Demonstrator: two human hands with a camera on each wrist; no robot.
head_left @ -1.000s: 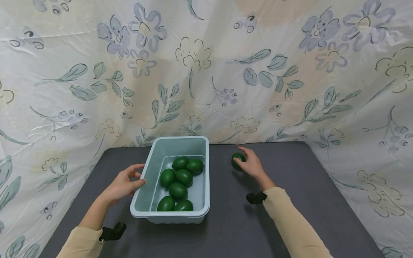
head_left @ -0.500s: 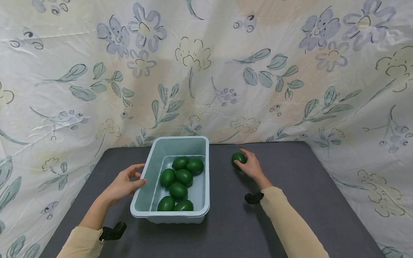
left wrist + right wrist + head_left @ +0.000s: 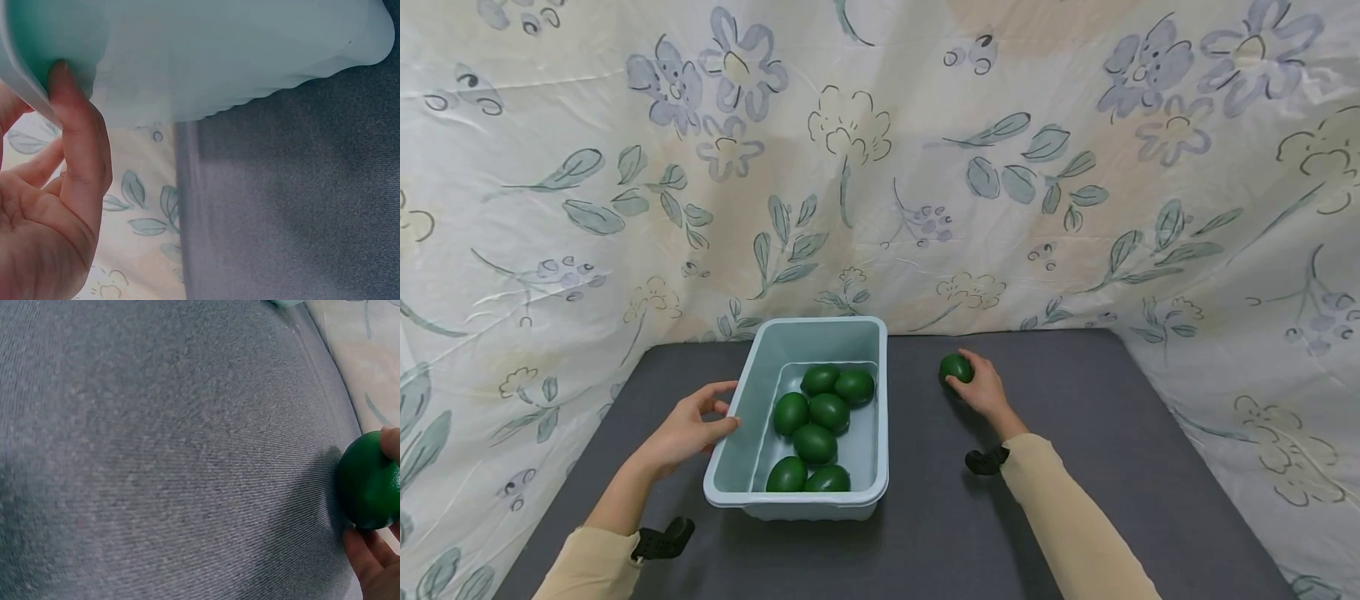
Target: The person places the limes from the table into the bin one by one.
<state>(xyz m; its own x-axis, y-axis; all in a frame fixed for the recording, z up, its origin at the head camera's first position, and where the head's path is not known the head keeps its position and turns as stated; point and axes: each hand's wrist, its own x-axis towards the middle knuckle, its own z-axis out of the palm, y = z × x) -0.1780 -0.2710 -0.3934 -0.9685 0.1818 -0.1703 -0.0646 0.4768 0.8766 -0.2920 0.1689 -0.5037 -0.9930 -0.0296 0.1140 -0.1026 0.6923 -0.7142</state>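
Observation:
In the head view, my left hand (image 3: 688,425) grips the left rim of a pale blue plastic bin (image 3: 745,400). The left wrist view shows a finger (image 3: 75,125) against the bin's outer wall, just under the lip. Several dark green, glossy, avocado-like fruits (image 3: 815,443) lie inside on the bin's floor. To the right of the bin, my right hand (image 3: 988,390) pinches one more green avocado-like fruit (image 3: 953,367) between thumb and fingers, low over the table. In the right wrist view this fruit (image 3: 369,481) is cut off by the frame edge.
A dark grey cloth-covered table (image 3: 917,533) carries the bin and the fruit. Floral fabric (image 3: 880,208) hangs behind the table and along both sides. The bin stands left of the middle, its far end near the back edge. Black straps sit at both wrists.
My right fingers have closed in around the fruit from a looser hold, and the right forearm has shifted slightly left. The left hand and the bin stay where they were.

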